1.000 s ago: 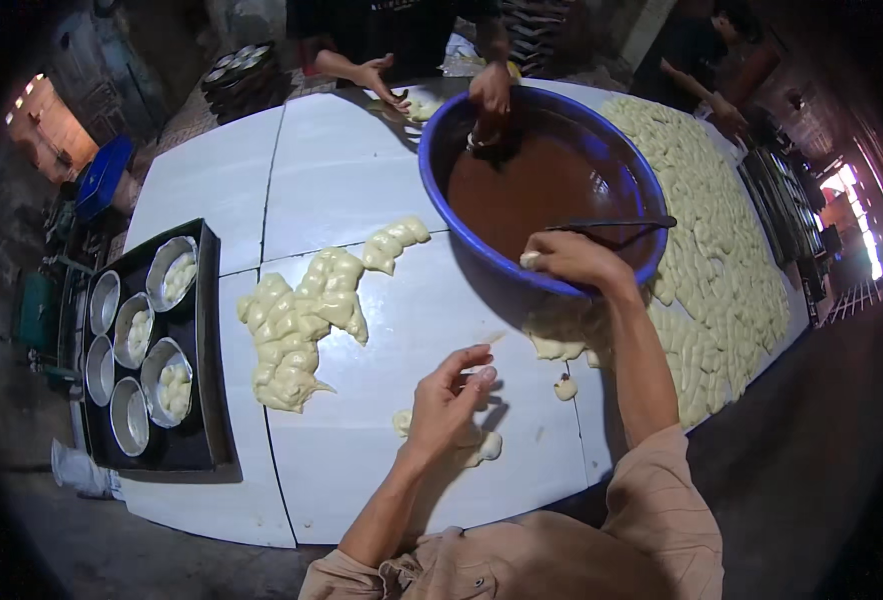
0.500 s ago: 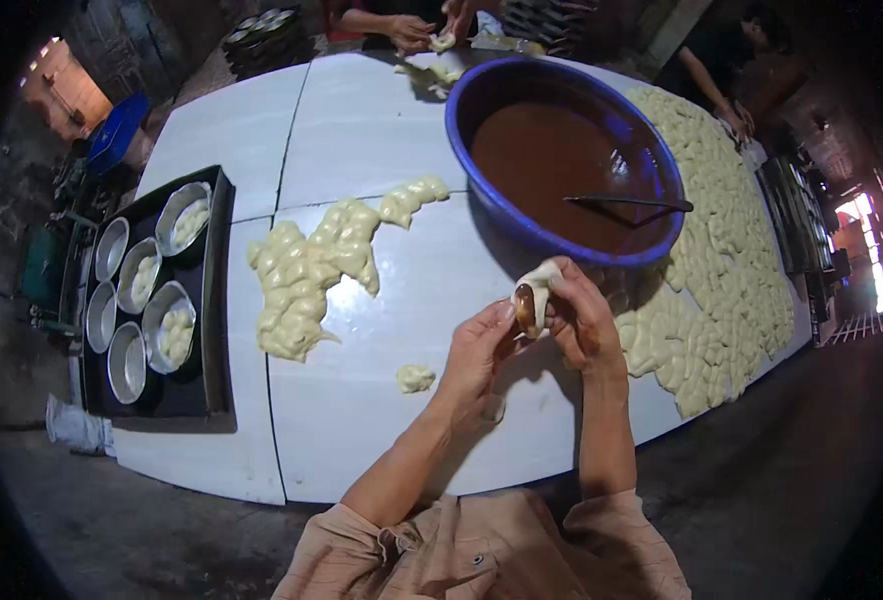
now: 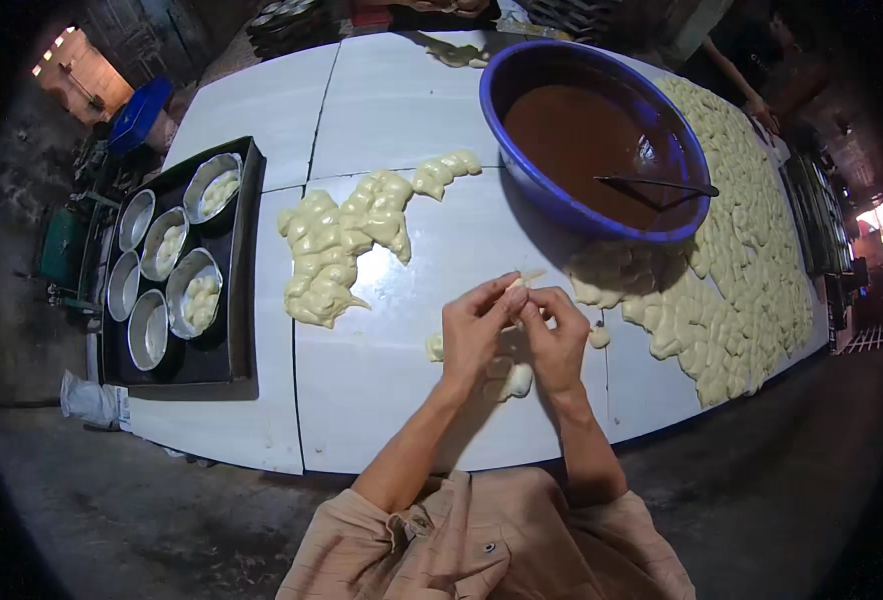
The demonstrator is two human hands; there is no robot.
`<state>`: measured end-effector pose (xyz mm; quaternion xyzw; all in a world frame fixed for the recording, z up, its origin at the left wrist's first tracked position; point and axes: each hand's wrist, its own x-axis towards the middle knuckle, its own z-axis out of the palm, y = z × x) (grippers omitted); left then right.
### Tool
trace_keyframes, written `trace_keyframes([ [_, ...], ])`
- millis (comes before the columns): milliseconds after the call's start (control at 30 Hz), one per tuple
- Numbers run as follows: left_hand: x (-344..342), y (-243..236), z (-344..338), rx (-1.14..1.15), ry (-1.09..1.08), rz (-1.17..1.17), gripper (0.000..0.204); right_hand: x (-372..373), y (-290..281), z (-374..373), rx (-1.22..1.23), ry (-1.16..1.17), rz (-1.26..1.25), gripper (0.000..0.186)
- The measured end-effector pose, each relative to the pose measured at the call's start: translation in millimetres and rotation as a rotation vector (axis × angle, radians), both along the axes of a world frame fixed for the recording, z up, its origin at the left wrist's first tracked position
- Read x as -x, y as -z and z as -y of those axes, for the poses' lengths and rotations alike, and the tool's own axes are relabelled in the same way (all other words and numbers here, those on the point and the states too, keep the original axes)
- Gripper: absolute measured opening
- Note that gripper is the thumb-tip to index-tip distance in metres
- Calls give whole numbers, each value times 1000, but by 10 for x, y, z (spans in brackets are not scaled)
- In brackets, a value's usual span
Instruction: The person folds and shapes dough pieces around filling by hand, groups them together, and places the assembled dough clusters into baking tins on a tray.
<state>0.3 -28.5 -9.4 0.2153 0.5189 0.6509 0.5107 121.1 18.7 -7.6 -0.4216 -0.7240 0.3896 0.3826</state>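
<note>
My left hand and my right hand meet above the table, thumbs and fingertips pinched together. Between them is a pale dough piece, mostly hidden by the fingers; no brown filling shows on it. Under my wrists another small dough lump lies on the table. One more lump peeks out left of my left hand. Beyond my hands, to the right, stands a big blue basin of smooth brown filling, with a dark long-handled utensil resting in it.
Filled dough pieces cluster left of centre, and a broad spread of dough pieces covers the right side. At left, a black tray holds several metal tins, some with dough inside. Other people's hands work at the far edges.
My hands have closed together around the dough, and the brown filling that showed in it is now out of sight. The whole view has shifted slightly, moving the table rightward and up.
</note>
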Motion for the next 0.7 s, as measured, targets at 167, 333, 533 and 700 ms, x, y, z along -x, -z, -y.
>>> trace_keyframes([
  [167,317,-128,1,140,176,82,36,-97,-258,88,546,-241,-357,24],
  [333,234,-223,128,86,220,37,36,-166,34,38,152,-261,-327,23],
  [533,198,-110,196,-5,276,59,25,32,-29,102,232,-110,-556,13],
  [700,125,-60,273,59,267,144,24,31,93,39,36,-22,-341,20],
])
